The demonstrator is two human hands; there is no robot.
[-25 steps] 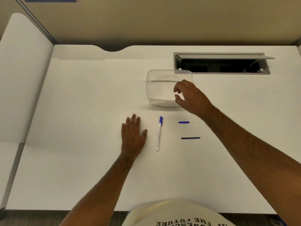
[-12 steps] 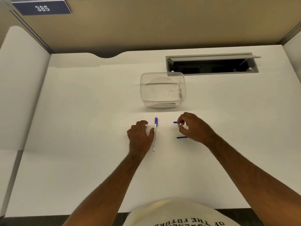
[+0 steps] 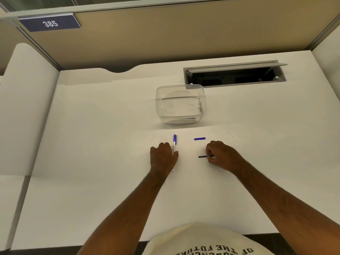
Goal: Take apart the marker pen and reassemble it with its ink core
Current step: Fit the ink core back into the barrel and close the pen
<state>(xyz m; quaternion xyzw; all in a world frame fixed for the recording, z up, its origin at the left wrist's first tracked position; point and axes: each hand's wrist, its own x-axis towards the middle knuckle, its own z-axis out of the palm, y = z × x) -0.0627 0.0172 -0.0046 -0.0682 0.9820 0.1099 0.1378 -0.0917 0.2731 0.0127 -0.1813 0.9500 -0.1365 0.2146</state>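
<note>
A white marker pen (image 3: pixel 174 144) with a blue cap lies lengthwise on the white desk (image 3: pixel 92 144). My left hand (image 3: pixel 162 157) is curled over the pen's middle, its fingers closed on the barrel. A short blue end piece (image 3: pixel 199 138) lies alone, just right of the pen's cap. Below it lies the thin dark ink core (image 3: pixel 204 156). My right hand (image 3: pixel 222 155) pinches the core's right end between thumb and fingers, and the core's left half sticks out.
A clear plastic tub (image 3: pixel 181 103) stands just beyond the pen parts. Behind it is an open cable hatch (image 3: pixel 233 75) sunk in the desk. Partition walls close off the back and both sides.
My right hand came back from the tub, passed the blue end piece and closed on the ink core. My left hand went from flat on the desk to curled on the pen.
</note>
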